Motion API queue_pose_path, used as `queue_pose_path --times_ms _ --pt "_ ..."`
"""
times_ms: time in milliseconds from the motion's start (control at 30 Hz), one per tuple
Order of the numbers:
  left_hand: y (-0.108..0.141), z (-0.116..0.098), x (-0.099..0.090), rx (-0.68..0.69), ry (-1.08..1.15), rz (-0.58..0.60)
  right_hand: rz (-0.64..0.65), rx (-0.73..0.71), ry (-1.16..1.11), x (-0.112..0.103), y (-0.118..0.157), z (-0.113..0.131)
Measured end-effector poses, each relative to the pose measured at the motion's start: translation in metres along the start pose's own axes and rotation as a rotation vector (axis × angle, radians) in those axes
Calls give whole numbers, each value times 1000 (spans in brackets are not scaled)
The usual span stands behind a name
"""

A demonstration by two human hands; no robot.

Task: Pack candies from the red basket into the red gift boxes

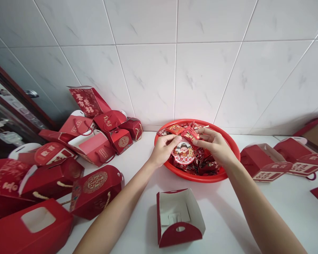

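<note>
Both hands are over a red plastic basket (229, 146) heaped with shiny red wrapped sweets. My right hand (217, 146) holds a small red candy packet (190, 134) between thumb and fingers. My left hand (163, 150) is closed in a pinch beside a packet with a round cartoon figure (184, 151); what lies between its fingertips is hidden. An orange-red packet (175, 129) lies just behind the left fingers. Nearer to me, between my forearms, stands an open red box with a white inside (175, 213).
Several red gift boxes with cord handles (96, 187) crowd the left side of the white counter (137, 211). More red boxes (265, 160) stand at the right. Behind the basket rises a white tiled wall (148, 81). A dark-framed cabinet (13, 106) borders the left.
</note>
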State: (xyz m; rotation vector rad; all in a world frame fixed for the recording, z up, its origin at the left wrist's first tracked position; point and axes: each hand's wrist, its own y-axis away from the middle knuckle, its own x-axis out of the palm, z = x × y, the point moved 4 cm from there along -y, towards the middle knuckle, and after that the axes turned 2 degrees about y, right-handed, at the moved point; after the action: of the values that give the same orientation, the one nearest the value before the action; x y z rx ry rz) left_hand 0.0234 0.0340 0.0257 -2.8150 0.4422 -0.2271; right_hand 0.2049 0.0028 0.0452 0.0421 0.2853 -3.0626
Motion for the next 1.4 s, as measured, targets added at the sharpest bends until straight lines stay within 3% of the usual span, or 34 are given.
queue_pose_path --times_ms 367,567,633,733,800,900,1033,1200,1400 --pt "0 -2 2 -41 4 -4 31 -64 108 4 3 4" --pt "-5 2 -7 -44 278 -296 32 -100 55 0 -1 2" --pt "-6 1 -8 -50 357 -320 167 -113 204 5 -2 -1" --pt "-7 -2 -7 -60 397 -313 474 -112 529 22 4 -11" --pt "-6 -2 -6 -69 396 -298 594 -86 733 29 9 -18" --pt "-5 -1 -6 -78 385 -280 656 -82 895 34 12 -24" --pt "-6 1 -7 -75 389 -282 726 -107 879 36 14 -24" --pt "-5 2 -7 -85 396 -288 724 24 1112 38 13 -28" --pt "-5 -2 -6 -89 415 -289 897 64 1270 46 2 -22"
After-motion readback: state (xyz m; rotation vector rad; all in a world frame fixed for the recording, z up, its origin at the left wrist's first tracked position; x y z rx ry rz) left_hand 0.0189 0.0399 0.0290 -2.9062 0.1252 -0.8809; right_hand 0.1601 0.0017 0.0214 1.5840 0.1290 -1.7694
